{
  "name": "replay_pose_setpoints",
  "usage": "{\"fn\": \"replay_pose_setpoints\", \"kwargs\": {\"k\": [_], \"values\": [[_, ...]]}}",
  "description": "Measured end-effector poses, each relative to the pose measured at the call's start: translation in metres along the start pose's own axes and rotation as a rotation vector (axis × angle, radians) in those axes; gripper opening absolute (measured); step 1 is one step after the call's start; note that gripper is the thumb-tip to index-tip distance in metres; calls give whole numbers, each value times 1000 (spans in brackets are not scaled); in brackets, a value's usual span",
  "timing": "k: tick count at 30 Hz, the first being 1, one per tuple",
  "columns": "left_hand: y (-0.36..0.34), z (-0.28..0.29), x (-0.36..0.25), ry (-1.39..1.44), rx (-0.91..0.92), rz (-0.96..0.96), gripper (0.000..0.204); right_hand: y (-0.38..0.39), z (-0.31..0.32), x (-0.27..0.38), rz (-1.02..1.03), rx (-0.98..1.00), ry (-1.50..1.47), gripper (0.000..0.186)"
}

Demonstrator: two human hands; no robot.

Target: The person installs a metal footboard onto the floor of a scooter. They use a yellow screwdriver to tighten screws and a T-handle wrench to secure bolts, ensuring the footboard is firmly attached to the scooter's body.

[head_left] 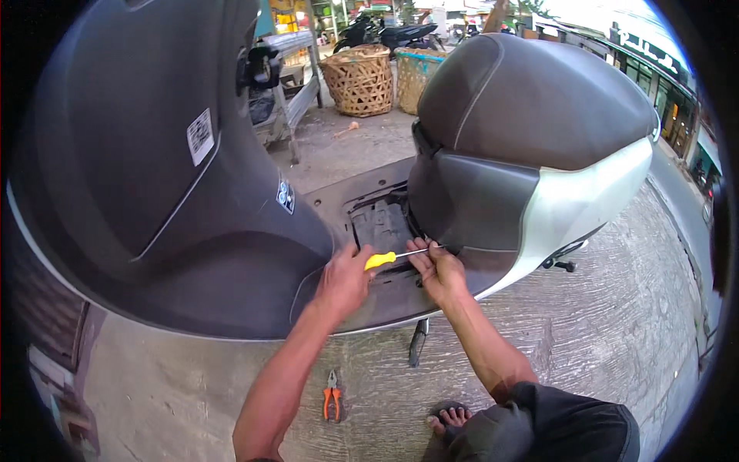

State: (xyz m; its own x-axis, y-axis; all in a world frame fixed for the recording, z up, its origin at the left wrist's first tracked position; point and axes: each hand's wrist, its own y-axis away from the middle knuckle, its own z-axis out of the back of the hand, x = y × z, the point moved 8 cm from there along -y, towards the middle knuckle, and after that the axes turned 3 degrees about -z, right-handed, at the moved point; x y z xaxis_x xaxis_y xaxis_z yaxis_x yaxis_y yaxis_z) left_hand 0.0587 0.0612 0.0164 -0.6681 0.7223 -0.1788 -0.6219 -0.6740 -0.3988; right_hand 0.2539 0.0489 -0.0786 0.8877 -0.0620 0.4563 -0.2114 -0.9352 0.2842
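My left hand (344,279) is wrapped round the yellow handle of a screwdriver (380,261), its thin metal shaft pointing right. Toward the shaft's far end, the thumb and fingers of my right hand (440,271) close on it; the tip lies against the lower edge of the body under the seat. Both hands are over the footboard (362,308) of a dark brown scooter (192,254). Just beyond them an uncovered rectangular recess (379,223) in the footboard shows black parts inside. What the tip presses on is too small to tell.
Orange-handled pliers (332,400) lie on the concrete ground near my feet. The scooter's seat (550,100) rises at the right, above a pale side panel (585,189). A kickstand (418,343) juts down below the footboard. Woven baskets (360,81) and parked motorbikes stand behind.
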Motion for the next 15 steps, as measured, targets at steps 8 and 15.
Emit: {"fn": "replay_pose_setpoints", "kwargs": {"k": [8, 15], "values": [[-3, -26, 33, 319, 229, 251, 37, -2, -5, -2, -18, 1, 95, 22], [1, -43, 50, 521, 20, 234, 34, -5, -10, 1, 4, -13, 126, 20]]}}
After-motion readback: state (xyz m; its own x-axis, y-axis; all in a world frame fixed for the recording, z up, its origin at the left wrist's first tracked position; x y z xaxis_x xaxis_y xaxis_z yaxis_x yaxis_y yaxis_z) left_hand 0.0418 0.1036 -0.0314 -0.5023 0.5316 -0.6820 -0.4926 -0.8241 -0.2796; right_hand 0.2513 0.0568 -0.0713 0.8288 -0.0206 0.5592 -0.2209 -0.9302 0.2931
